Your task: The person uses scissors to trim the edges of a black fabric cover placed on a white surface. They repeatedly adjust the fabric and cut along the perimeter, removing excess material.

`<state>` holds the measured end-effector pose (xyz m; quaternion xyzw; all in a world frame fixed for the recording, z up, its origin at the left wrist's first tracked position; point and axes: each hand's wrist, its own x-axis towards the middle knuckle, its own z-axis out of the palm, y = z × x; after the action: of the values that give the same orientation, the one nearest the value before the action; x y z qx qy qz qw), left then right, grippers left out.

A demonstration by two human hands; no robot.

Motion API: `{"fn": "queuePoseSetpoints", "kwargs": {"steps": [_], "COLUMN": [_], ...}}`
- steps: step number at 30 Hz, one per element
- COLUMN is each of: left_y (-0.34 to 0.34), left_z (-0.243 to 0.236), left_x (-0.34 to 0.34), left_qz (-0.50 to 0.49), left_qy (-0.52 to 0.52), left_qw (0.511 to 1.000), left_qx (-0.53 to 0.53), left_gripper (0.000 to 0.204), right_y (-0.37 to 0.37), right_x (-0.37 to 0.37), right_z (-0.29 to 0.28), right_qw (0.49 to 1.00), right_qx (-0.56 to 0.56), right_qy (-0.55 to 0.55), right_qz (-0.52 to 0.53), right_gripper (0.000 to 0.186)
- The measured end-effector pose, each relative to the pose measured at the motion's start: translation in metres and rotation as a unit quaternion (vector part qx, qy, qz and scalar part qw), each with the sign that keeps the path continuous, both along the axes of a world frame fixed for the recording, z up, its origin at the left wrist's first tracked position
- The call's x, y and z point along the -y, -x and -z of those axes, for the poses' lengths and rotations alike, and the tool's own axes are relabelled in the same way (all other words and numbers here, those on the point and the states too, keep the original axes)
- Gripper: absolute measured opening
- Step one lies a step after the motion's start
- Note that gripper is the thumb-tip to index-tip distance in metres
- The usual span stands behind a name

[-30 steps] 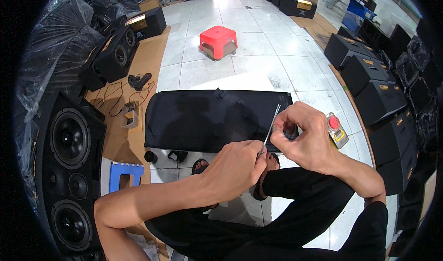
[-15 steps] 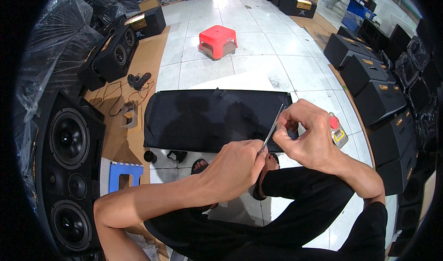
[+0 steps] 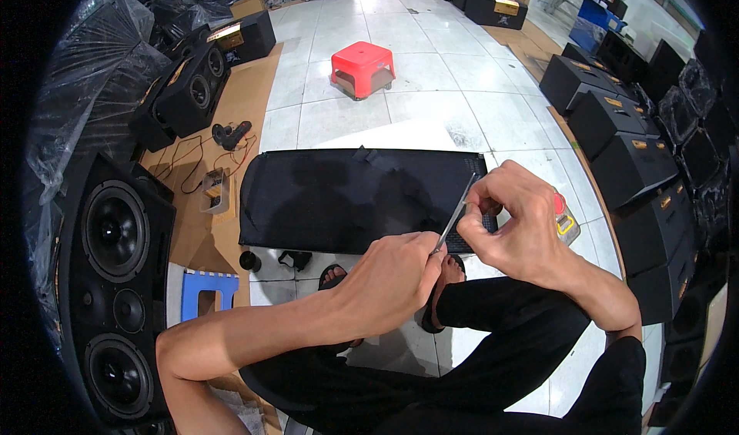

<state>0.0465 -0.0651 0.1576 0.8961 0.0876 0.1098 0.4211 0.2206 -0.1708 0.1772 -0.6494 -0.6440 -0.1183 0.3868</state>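
My left hand [image 3: 396,277] is closed on the lower end of a slim, straight metal tool [image 3: 454,218], perhaps tweezers or scissors. The tool slants up and to the right. By its upper part my right hand [image 3: 517,219] is closed, thumb and fingertips pinched together; whatever lies between them is too small or hidden to name. Both hands are above the right end of a long black panel [image 3: 331,204], cloth-covered with perforated mesh at its right edge, like a speaker grille. A small dark strip sticks out at its far edge.
A blue step stool [image 3: 209,282], a small clear bin [image 3: 215,191], a power tool [image 3: 232,135] and a tall speaker [image 3: 115,296] stand or lie left. A red stool [image 3: 362,67] is ahead. A yellow-and-red item [image 3: 567,227] lies beyond my right wrist; black speaker boxes [image 3: 635,162] line the right.
My right hand has shifted slightly up and to the right, with its fingers still pinched. My left hand and the metal tool stay nearly in place.
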Motion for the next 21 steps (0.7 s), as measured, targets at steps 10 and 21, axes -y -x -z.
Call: {"fn": "queuePoseSetpoints", "kwargs": {"steps": [10,21], "left_y": [0.0003,-0.0005], "left_z": [-0.0015,0.0016], "left_x": [0.0006,0.0002], "left_qz": [0.0,-0.003], "left_qy": [-0.003,0.005], "left_qw": [1.0,1.0], "left_qx": [0.008,0.007], "left_gripper": [0.02,0.017], "right_y": [-0.0006,-0.0032], "right_x": [0.0018,0.0042], "right_z": [-0.0023,-0.0039], "right_qw": [0.998,0.998], "right_qx": [0.054,0.052], "right_qy": [-0.026,-0.023], "right_qz": [0.01,0.025], "right_gripper": [0.01,0.011]}}
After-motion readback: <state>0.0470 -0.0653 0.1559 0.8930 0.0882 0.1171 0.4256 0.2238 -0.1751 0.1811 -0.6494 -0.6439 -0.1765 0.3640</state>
